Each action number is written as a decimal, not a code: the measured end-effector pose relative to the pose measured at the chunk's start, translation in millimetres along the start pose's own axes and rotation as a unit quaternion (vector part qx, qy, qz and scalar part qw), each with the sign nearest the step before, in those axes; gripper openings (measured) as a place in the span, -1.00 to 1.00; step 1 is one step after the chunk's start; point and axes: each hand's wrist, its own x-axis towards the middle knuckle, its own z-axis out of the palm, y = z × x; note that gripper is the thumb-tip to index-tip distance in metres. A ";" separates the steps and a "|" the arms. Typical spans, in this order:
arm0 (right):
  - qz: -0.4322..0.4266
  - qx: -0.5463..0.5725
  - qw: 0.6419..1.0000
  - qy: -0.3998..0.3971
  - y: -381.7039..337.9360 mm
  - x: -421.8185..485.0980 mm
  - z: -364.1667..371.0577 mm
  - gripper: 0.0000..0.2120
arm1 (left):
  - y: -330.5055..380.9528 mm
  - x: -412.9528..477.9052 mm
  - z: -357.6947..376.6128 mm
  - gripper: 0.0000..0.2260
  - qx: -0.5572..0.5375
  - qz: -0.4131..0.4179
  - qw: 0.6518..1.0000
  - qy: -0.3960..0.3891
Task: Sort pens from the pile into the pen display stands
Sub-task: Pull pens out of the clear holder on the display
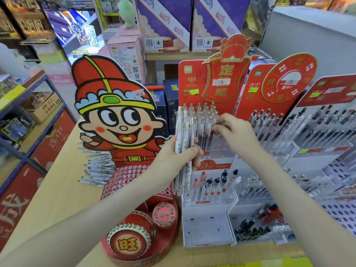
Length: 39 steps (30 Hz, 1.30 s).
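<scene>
Pens (185, 135) in left hand (178, 154) mask the stand (207, 220); right hand (234, 132) grip unclear

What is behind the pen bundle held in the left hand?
The red display stand, its upper tier of gold-capped pens, where the right hand pinches one. The pen bundle in the left hand covers the tier's left slots.

Both arms are bare from the wrists right back to the near edge of view. The left hand (181, 157) and the right hand (237, 132) are bare as well, and the left thumbnail looks short. The left forearm (107, 211), on the near left, is slim and smooth. The right forearm (285, 187), on the near right, is much the same.
</scene>
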 end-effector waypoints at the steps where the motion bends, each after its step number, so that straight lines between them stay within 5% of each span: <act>1: 0.002 -0.017 1.000 -0.006 -0.8 0.4 -1.5 -0.92 | -0.2 0.2 0.3 -0.88 0.002 0.004 1.000 -0.004; 4: 0.013 -0.065 0.998 -0.002 -2.9 -4.5 -1.3 -0.94 | 0.3 -0.2 0.0 -0.88 0.021 0.013 1.000 -0.016; 8: -0.037 -0.030 0.988 0.150 -28.5 -31.9 -4.6 -0.81 | -1.3 -1.5 -0.4 -0.88 0.050 0.021 0.998 -0.031; 15: 0.028 0.115 0.993 -0.006 -75.5 -58.0 9.0 -0.70 | -1.5 -2.5 9.1 -0.84 0.112 0.004 0.993 -0.020; 24: 0.031 0.136 0.988 0.060 -70.3 -50.8 11.4 -0.95 | -2.4 5.1 10.3 -0.80 0.160 -0.051 0.986 -0.005; 27: 0.044 0.165 0.981 0.087 -66.3 -39.6 -1.0 -0.89 | 0.6 -1.1 14.0 -0.84 0.146 -0.090 0.985 -0.025; 34: 0.092 0.231 0.969 -0.003 -54.7 -53.2 -2.0 -0.75 | 6.3 -9.8 17.9 -0.88 -0.005 -0.075 0.997 0.019; 39: 0.084 0.254 0.942 -0.202 -52.0 -71.9 5.8 -0.60 | 19.6 -8.2 20.2 -0.95 -0.209 -0.045 0.970 0.118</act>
